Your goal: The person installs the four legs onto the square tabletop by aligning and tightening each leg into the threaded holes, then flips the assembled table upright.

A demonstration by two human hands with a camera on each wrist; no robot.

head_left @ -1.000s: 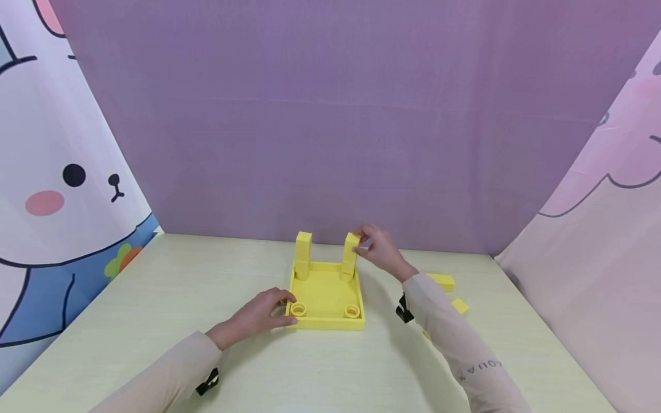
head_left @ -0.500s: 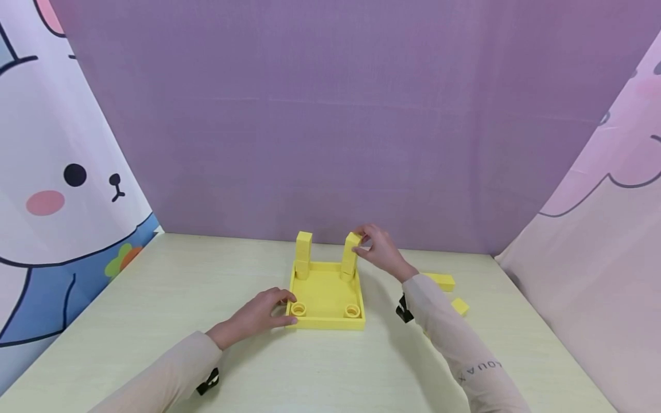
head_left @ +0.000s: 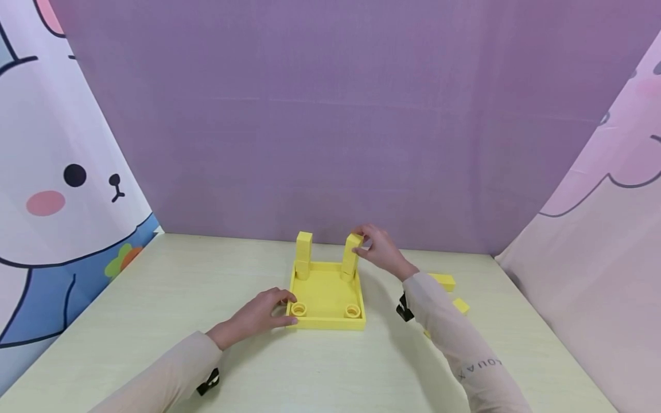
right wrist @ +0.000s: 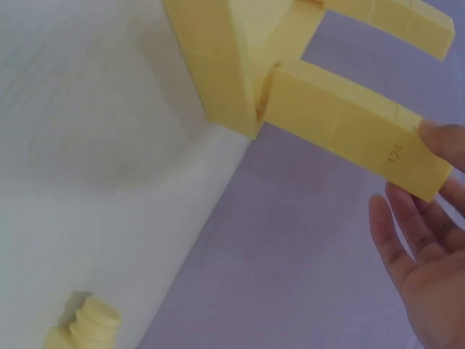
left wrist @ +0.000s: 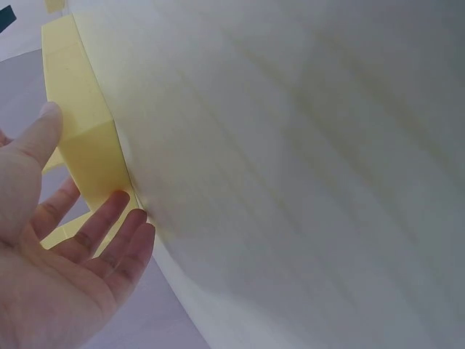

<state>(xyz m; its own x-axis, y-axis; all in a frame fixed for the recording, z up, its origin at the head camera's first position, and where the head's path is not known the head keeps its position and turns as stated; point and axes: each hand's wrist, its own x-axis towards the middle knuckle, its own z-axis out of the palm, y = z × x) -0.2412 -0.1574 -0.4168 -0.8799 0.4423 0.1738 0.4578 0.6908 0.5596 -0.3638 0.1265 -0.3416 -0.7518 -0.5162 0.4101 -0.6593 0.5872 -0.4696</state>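
A shallow yellow tray-like base (head_left: pixel 330 324) lies on the table in the head view, with round hollow sockets (head_left: pixel 352 311) at its two near corners. A square yellow post (head_left: pixel 303 246) stands upright at the far left corner. At the far right corner is a second square post (head_left: pixel 350 255), leaning slightly right. My right hand (head_left: pixel 382 252) pinches its top between thumb and fingers; the right wrist view shows the number 124 on it. My left hand (head_left: pixel 260 312) holds the base's near left corner, thumb on the front wall and fingers at the left wall.
Loose yellow blocks (head_left: pixel 443 281) lie to the right, partly behind the right sleeve (head_left: pixel 454 338). One has a screw-threaded end (right wrist: pixel 96 320) in the right wrist view. A purple cloth (head_left: pixel 330 126) hangs behind the table, with printed cloths at both sides.
The top of the far right post has tipped slightly to the right in my right hand. My left hand and the base have hardly moved.
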